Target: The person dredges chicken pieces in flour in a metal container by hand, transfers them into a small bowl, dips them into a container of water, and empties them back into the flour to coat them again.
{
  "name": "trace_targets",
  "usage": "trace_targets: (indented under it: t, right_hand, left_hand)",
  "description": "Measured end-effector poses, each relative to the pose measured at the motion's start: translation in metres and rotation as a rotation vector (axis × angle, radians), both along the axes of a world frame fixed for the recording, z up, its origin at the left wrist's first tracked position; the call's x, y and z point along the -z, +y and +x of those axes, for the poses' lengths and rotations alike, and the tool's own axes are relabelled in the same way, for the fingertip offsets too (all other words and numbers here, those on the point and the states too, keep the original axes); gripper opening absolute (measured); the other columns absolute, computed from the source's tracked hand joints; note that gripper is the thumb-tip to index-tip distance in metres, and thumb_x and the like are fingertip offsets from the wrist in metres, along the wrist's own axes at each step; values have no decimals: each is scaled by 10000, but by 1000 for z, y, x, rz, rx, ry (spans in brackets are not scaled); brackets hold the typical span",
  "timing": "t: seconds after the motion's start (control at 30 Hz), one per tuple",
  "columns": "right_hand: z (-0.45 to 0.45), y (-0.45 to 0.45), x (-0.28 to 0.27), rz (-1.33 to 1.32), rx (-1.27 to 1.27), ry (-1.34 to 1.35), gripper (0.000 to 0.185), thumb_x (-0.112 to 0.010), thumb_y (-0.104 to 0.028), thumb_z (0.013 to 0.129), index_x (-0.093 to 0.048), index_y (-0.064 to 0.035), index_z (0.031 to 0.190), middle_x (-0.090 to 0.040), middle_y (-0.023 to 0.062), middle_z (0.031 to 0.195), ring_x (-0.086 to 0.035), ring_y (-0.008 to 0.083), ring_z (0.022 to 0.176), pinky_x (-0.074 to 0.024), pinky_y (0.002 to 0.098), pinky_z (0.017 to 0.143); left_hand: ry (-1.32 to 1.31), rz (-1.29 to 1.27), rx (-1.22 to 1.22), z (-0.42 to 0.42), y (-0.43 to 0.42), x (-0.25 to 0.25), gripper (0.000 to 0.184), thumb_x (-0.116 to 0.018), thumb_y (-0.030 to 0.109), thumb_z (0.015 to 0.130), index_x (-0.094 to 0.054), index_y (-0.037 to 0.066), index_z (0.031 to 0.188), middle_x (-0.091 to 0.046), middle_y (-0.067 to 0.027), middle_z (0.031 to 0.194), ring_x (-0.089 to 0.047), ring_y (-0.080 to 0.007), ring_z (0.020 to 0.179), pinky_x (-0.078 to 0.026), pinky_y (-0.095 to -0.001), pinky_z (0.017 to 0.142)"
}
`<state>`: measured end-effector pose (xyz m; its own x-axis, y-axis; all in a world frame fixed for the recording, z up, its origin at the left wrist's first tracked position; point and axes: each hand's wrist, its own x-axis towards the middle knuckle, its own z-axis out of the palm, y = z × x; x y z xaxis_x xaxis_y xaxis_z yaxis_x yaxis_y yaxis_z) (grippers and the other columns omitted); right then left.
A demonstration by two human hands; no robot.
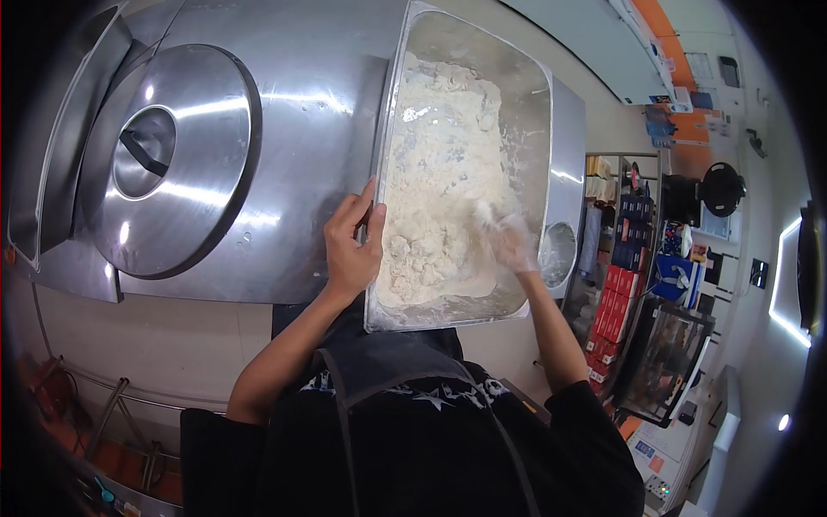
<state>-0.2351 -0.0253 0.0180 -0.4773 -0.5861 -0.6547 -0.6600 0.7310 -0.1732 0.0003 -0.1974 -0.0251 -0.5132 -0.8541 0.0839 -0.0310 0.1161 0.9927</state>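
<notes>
A deep rectangular metal pan (pixel 527 95) holds pale flour (pixel 452 146), with lumpy, crumbly dough (pixel 422 258) gathered toward its near end. My left hand (pixel 353 246) grips the pan's left rim, thumb over the edge and fingers along the outside wall. Inside the pan, on the right, my right hand (pixel 508 239) is in the flour, wearing what looks like a clear glove. Motion smears its fingers, so whether they hold any dough cannot be made out.
Left of the pan, a round metal lid (pixel 194 95) with a black handle lies on the steel counter (pixel 301 172). Another metal pan (pixel 65 129) stands at the far left. A small metal bowl (pixel 558 250) sits right of the pan. Shelves with red boxes (pixel 613 314) stand farther right.
</notes>
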Motion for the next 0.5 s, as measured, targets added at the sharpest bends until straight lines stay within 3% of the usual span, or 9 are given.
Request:
trace_targets:
  t: [0.03,0.1,0.2,0.27,0.3,0.37,0.43,0.5]
  right_hand:
    - [-4,-10,-16,196,-7,94,535,-504,-378,1036,-531,19,1393,-652,129,1275,-611,231,1133,-477,364,954]
    - [-19,58,70,-55,156,-199,545,-488,-383,1043,-509,-4,1434,-638,132,1325,-601,227,1157,-474,361,967]
    - [-6,76,99,-317,781,-771,417,-485,-262,1042,-570,-23,1372,-683,110,1198,-665,227,972,-546,370,822]
    - [29,47,77,-288,937,-868,353,-475,-173,1043,-599,-13,1332,-702,109,1131,-693,214,911,-580,355,783]
    - [53,13,42,-212,815,-749,346,-463,-146,1045,-591,0,1332,-696,119,1140,-686,199,948,-578,336,821]
    - [80,-25,24,-166,889,-743,343,-446,-124,1050,-578,3,1341,-683,131,1164,-672,186,1011,-567,314,888]
    - [89,-44,30,-215,1288,-969,350,-436,-136,1056,-567,-17,1357,-669,136,1195,-656,190,1064,-550,310,946]
    - [83,-36,39,-414,1246,-873,342,-453,-119,1048,-568,-21,1354,-666,134,1204,-656,196,1070,-549,313,951]
  left_hand:
    - [-4,7,2,0,1,-1,369,-635,33,951,-624,-38,1313,-499,-88,734,-438,-145,627,-387,-301,585]
    - [-10,15,11,0,1,-2,370,-631,31,953,-620,-43,1315,-500,-93,737,-445,-149,631,-389,-302,587]
    - [24,-57,-17,-2,4,4,375,-622,35,961,-608,-48,1326,-504,-97,750,-449,-157,635,-392,-305,591]
    - [8,-60,-7,-1,4,1,378,-613,34,966,-599,-52,1334,-508,-101,758,-450,-163,638,-394,-306,593]
    - [3,-66,-1,-1,3,0,380,-609,34,968,-595,-53,1337,-509,-103,762,-450,-166,639,-395,-307,594]
    - [-9,-60,12,0,3,0,377,-602,32,970,-592,-58,1336,-509,-107,765,-452,-170,641,-399,-308,597]
    - [-20,-49,20,0,3,-2,374,-598,30,971,-592,-64,1333,-507,-110,765,-456,-173,642,-403,-310,600]
    - [-26,-35,22,0,2,-5,370,-596,28,970,-594,-70,1326,-505,-112,762,-462,-174,643,-407,-312,602]
